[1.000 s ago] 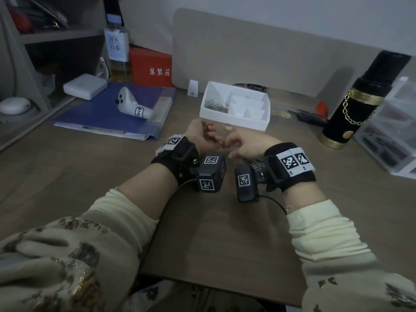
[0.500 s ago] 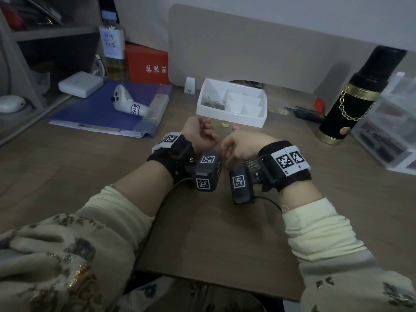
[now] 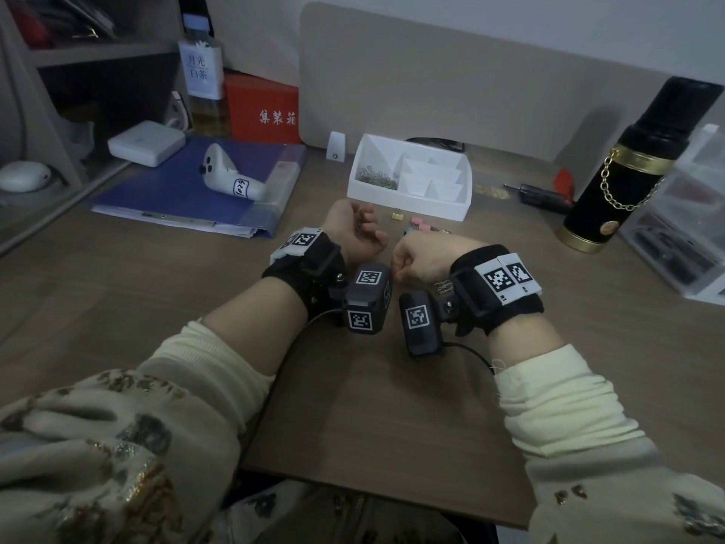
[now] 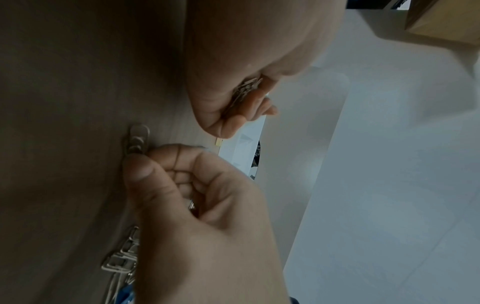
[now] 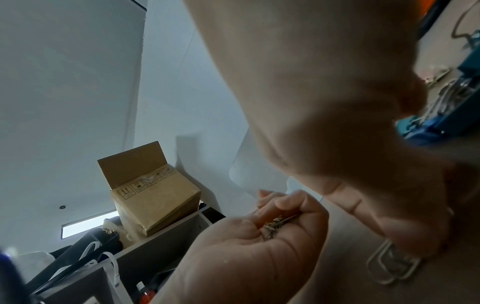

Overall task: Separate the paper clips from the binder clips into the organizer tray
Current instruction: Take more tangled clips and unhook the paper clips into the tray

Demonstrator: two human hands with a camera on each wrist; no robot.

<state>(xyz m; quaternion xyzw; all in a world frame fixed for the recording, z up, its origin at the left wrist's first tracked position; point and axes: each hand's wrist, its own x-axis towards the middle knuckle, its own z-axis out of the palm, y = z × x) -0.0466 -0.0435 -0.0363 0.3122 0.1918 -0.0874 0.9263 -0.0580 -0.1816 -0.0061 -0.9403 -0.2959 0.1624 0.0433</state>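
Observation:
My left hand (image 3: pixel 365 229) lies palm up on the desk, fingers curled round a small bunch of paper clips (image 5: pixel 275 224). Just right of it, my right hand (image 3: pixel 396 265) is fisted, its thumb and forefinger pinching a paper clip (image 4: pixel 137 139) that lies on the desk. More loose paper clips (image 4: pixel 122 257) lie under the right wrist. The white organizer tray (image 3: pixel 451 208) stands beyond the hands, with paper clips (image 3: pixel 376 178) in its left compartment. Yellow (image 3: pixel 397 214), pink (image 3: pixel 419 223) and teal (image 3: pixel 408 230) binder clips lie before the tray.
A blue folder (image 3: pixel 164 190) carrying a white controller (image 3: pixel 231 178) lies at the left. At the right stand a black and gold flask (image 3: pixel 627 166) and a clear drawer box (image 3: pixel 682 229). A screwdriver (image 3: pixel 545 196) lies behind the tray. The desk's front edge is near my sleeves.
My right hand has drawn back from the left palm and come down to the desk. Both hands sit a little nearer to me; the left stays cupped.

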